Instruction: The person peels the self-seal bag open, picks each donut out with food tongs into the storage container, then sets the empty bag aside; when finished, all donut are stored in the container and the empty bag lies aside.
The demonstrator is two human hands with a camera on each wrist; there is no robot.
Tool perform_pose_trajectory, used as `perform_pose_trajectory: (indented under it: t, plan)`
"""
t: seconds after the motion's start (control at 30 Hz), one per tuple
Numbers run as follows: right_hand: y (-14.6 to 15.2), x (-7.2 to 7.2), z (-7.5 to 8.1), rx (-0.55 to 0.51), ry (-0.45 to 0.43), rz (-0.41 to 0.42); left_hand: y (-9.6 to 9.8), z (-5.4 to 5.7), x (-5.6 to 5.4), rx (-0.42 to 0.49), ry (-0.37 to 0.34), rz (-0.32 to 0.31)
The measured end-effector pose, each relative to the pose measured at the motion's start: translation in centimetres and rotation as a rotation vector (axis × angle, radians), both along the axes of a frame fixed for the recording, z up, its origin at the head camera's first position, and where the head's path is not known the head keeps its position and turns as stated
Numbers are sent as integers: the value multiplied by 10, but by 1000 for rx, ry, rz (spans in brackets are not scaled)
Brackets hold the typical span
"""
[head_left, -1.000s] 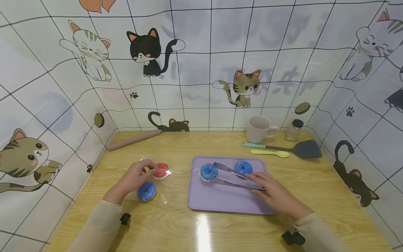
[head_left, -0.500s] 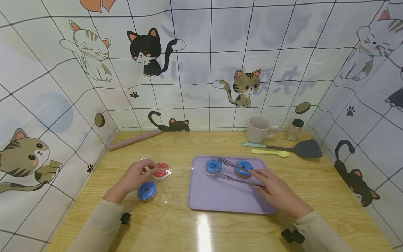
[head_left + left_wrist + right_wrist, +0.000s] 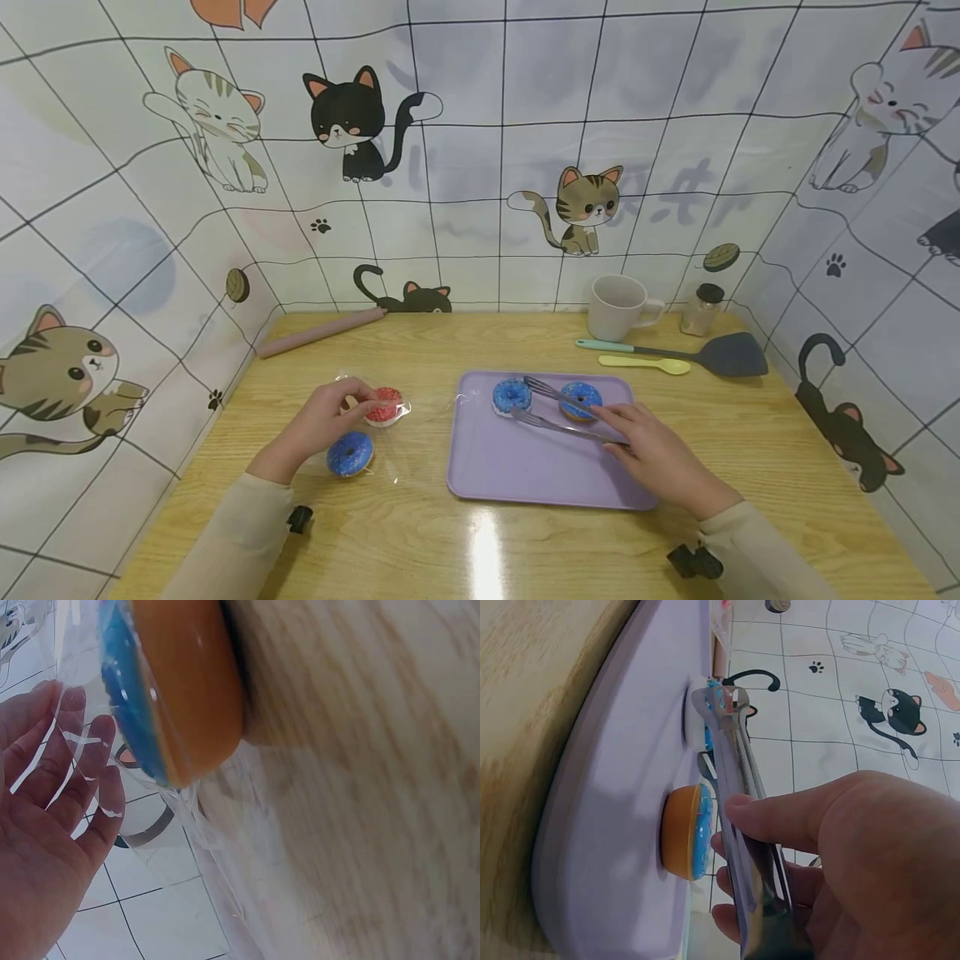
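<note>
Kitchen-style setting; whether real home or mock-up, cannot tell. Evidence: wood-grain counter (image 3: 408, 529); white sheeting (image 3: 465, 167) ahead of left grip (image 3: 318, 429) and right grip (image 3: 656, 458) and out to both sides, printed with tile lines (image 3: 502, 158) and cartoon cats (image 3: 348, 117), surface rippled. Rolling pin (image 3: 321, 333) beyond left grip. Beyond right grip: mug (image 3: 615, 308), black-lidded jar (image 3: 700, 315), dark-bladed turner (image 3: 729, 355), yellow spoon (image 3: 645, 364). Metal tongs (image 3: 735, 765) held in right grip; lilac tray (image 3: 510, 471) just below, two blue-topped doughnuts (image 3: 512, 395) on it.
</note>
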State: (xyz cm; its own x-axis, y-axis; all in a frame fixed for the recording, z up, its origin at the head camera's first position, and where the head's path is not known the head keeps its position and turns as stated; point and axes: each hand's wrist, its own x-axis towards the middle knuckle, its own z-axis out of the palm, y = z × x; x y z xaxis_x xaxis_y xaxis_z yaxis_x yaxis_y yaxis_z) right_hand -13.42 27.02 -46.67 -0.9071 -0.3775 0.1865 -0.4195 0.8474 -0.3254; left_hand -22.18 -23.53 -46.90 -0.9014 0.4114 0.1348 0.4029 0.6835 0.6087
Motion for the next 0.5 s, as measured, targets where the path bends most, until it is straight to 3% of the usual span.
perform_pose_trajectory:
  t: [0.33, 0.5]
  plan:
    - [-3, 7, 10, 12, 18, -25, 3, 2, -1, 0, -10, 5]
    - [-12, 14, 15, -10, 63, 18, 4, 4, -2, 7, 1, 12]
